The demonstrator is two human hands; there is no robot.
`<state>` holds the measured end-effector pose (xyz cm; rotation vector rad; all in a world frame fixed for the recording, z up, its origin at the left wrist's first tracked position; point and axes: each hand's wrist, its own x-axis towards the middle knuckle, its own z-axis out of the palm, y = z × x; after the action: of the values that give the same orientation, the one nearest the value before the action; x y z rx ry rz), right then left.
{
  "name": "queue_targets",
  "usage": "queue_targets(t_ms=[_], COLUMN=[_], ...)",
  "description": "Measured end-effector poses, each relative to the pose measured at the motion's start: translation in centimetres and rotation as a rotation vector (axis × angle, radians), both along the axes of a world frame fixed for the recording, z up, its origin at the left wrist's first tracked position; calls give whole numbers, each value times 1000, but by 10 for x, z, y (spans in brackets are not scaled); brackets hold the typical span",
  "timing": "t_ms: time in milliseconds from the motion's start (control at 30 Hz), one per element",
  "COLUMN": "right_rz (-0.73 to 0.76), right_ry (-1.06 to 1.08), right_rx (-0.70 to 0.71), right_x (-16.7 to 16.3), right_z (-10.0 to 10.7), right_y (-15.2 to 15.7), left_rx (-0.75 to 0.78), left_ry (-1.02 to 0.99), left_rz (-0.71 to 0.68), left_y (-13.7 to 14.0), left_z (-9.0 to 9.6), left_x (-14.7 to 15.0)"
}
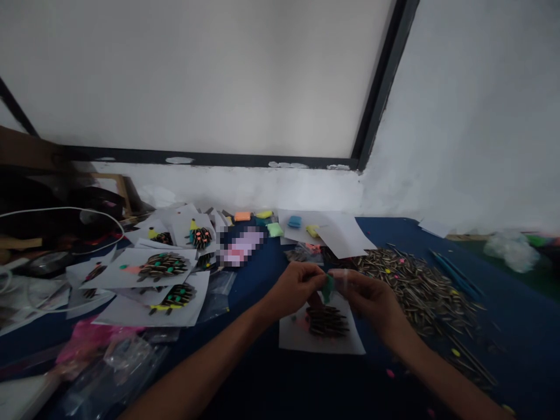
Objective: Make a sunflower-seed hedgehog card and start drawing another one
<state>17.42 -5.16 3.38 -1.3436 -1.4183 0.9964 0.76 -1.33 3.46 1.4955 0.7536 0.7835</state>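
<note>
Head view: left hand (296, 287) and right hand (371, 298) both pinched on green lump (328, 289); plastic bag (129, 357), contents indistinct.

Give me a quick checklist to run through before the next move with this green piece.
1. Left hand has a grip on the small, soft-looking green piece: ok, pinched between thumb and finger.
2. Right hand shares that grip: cannot tell; its fingertips are at the piece, contact unclear.
3. White rectangular paper sheet lies below the hands: ok, on the dark blue cloth.
4. Slender dark seeds on the sheet are fixed down: cannot tell; they sit bunched together.
5. Area beside the right hand is free of loose seeds: not ok, a wide brownish heap lies there.
</note>
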Motion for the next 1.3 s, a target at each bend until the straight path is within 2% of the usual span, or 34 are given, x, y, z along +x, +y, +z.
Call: queue_targets(t_ms=[200,367,533,733,900,1067,1300], right_rz=[7,8,13,12,22,25,35], right_ry=[-15,-21,-18,-22,-25,-28,-43], right_rx=[37,39,53,72,100,117,107], right_x=[1,2,3,2,2,4,5], right_z=[0,-9,-15,-6,-1,-4,-7], right_y=[2,3,3,1,0,4,3], left_rx=[7,-9,-14,-23,20,51,9], left_ry=[-4,12,2,-149,-7,89,51], left_rz=[80,155,137,134,130,112,128], left_y=[-1,0,0,-1,0,-2,-7], left_z=[-3,-4,-5,-6,-4,-3,-1], left_x=[3,4,4,6,3,3,7])
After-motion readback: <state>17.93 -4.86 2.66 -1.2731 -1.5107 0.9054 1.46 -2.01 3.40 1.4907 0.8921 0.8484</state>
